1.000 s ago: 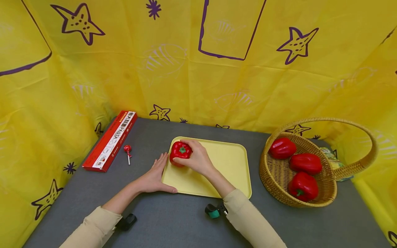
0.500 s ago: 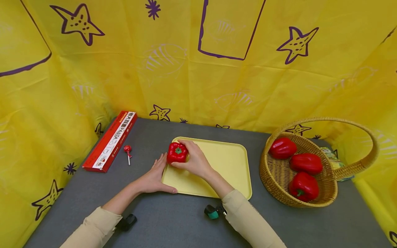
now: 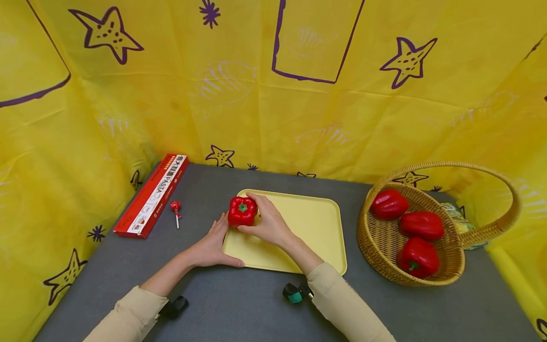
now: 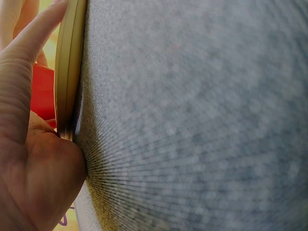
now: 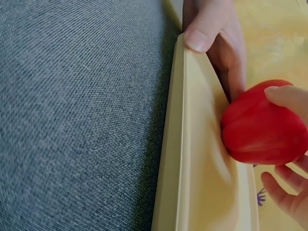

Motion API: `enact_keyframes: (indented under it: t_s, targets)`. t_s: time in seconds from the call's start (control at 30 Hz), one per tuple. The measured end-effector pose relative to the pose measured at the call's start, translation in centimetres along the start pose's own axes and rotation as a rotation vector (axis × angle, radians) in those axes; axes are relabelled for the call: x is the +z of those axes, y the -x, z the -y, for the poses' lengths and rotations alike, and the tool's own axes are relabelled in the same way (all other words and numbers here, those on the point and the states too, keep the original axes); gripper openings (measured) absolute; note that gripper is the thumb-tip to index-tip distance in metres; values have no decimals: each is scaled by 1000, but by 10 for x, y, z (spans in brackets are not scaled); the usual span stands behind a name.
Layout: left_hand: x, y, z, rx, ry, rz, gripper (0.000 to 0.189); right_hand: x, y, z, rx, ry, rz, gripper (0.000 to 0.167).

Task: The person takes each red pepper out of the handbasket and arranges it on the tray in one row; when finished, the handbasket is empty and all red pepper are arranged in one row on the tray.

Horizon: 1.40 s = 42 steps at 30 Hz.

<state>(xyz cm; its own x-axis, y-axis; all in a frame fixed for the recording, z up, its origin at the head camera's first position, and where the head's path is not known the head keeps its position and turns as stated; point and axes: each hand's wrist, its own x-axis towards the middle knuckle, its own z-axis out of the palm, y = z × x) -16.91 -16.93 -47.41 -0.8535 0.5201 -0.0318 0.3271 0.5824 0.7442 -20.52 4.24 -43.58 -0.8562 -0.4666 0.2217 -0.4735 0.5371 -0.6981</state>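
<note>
In the head view a red bell pepper (image 3: 242, 217) stands stem up at the left end of a pale yellow tray (image 3: 314, 223). My right hand (image 3: 273, 223) is at its right side, thumb and fingertips around opposite sides of it. The right wrist view shows the thumb lying over the bell pepper (image 5: 260, 130), with the other fingers close along its far side. My left hand (image 3: 209, 248) rests at the tray's left end with its fingers straight. Its thumb (image 4: 33, 33) stretches along the near rim, touching the tray edge (image 4: 70, 62) in the left wrist view.
A wicker basket (image 3: 372, 254) with a tall handle holds several red bell peppers on the right. At the left lie a red pasta box (image 3: 151, 199) and a lollipop (image 3: 175, 206). A patterned yellow cloth (image 3: 273, 104) borders the grey table (image 3: 231, 304) behind and at the sides.
The bell pepper has shifted slightly left and now sits closer to the left hand's fingertips. More of it shows beyond my right hand's fingers. The left hand has not moved.
</note>
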Motion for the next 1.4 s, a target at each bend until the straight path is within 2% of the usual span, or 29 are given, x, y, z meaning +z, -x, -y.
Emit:
enact_keyframes:
  t_s: [0.43,0.9,1.2,1.4]
  targets:
    - [0,0,-1,5,-1,-2,128,-2,3,3,47,10,-21,87]
    - [1,0,-2,14,-4,-16,128,-23,21,-2,43,-150,-158,61]
    - [1,0,-2,16,3,-24,128,-32,35,-10,57,-167,-244,45]
    - [2,1,-2,13,3,-29,129,-42,48,-12,60,-166,-288,42]
